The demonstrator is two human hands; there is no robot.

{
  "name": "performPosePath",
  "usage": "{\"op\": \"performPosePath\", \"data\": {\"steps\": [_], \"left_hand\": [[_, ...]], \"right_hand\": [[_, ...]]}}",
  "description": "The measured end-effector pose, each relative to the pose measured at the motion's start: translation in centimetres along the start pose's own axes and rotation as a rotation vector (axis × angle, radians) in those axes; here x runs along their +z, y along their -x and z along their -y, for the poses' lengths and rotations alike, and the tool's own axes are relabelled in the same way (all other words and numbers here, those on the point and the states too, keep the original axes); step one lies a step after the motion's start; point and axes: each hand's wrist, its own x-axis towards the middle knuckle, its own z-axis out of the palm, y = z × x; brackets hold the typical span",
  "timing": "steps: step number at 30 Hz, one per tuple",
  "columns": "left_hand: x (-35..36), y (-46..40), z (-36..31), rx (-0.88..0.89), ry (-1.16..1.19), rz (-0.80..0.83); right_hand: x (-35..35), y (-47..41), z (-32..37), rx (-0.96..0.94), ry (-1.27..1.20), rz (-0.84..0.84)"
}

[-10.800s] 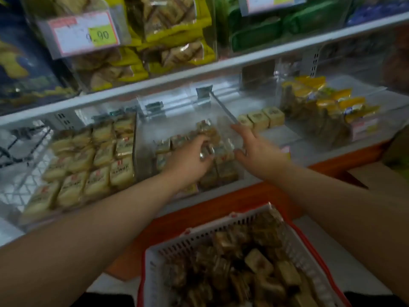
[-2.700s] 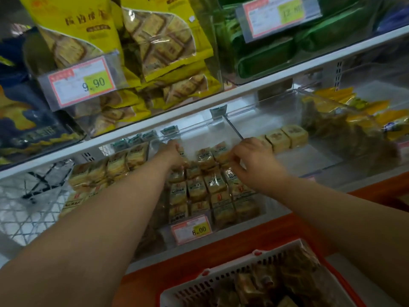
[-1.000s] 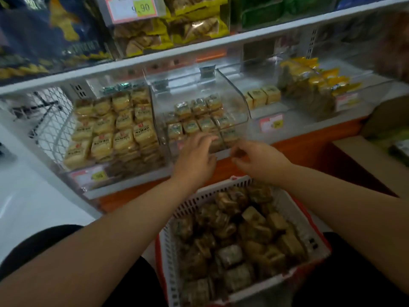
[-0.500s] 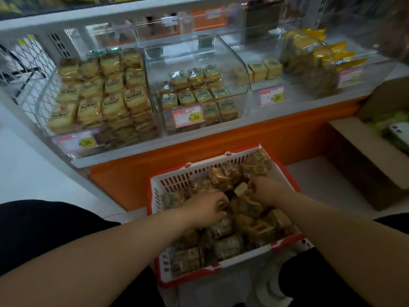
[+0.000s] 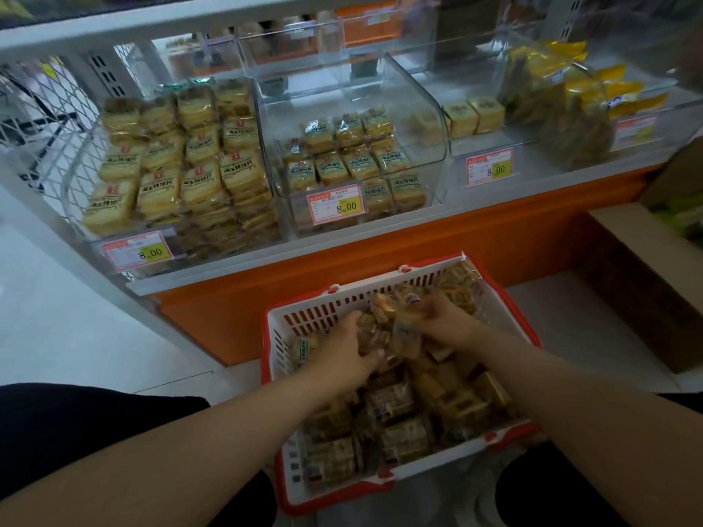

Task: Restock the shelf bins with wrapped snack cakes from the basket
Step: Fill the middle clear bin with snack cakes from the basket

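Fingers (image 5: 367,338) of both hands grasp snack cakes (image 5: 405,330) in the full basket (image 5: 304,317) below stocked bins (image 5: 430,119).

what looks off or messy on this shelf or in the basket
Nothing looks spilled or damaged. The snack cakes lie jumbled in the basket, while the left bin and middle bin hold tidy rows. The third bin is nearly bare, just a few packs at the back.

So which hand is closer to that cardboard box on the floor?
Right. The right hand is in the basket on the side toward the box, gripping snack cakes; the left hand lies farther away, over the basket's middle.
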Motion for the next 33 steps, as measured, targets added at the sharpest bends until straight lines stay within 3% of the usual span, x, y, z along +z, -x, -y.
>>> {"op": "performPosePath", "data": {"steps": [3,5,7,9,12,14,17,20,26,33], "left_hand": [[-0.8,-0.6,-0.7,-0.033,0.251,0.019],[-1.3,-0.7,-1.3,-0.075,0.471,0.007],[-2.1,-1.0,-1.6,-0.093,0.619,-0.096],[-3.3,-1.2,-1.9,-0.046,0.625,-0.162],[-5.6,-1.4,-2.5,0.048,0.464,-0.092],[-7.0,-1.2,-3.2,0.084,0.439,-0.056],[-8.9,-0.8,-4.6,0.124,0.457,-0.133],[-10.2,-0.6,-5.7,0.22,0.338,-0.281],[-12.5,-0.6,-8.2,0.33,-0.413,-0.508],[-17.8,-5.4,-11.2,0.352,-0.607,-0.578]], "right_hand": [[0.5,1.4,3.3,-0.05,-0.445,0.12],[0.9,2.0,4.8,-0.082,-0.553,0.172],[1.0,2.8,6.0,-0.081,-0.54,0.149],[0.5,3.7,6.9,-0.097,-0.324,0.074],[-1.2,4.8,8.7,-0.224,0.015,-0.048],[-2.5,5.5,10.3,-0.297,0.171,-0.023],[-4.0,6.0,12.2,-0.309,0.354,0.065],[-4.8,5.7,13.4,-0.295,0.237,0.102],[-5.2,3.5,16.4,-0.349,-0.028,0.152],[-7.1,-0.2,20.7,-0.515,-0.049,0.127]]}}
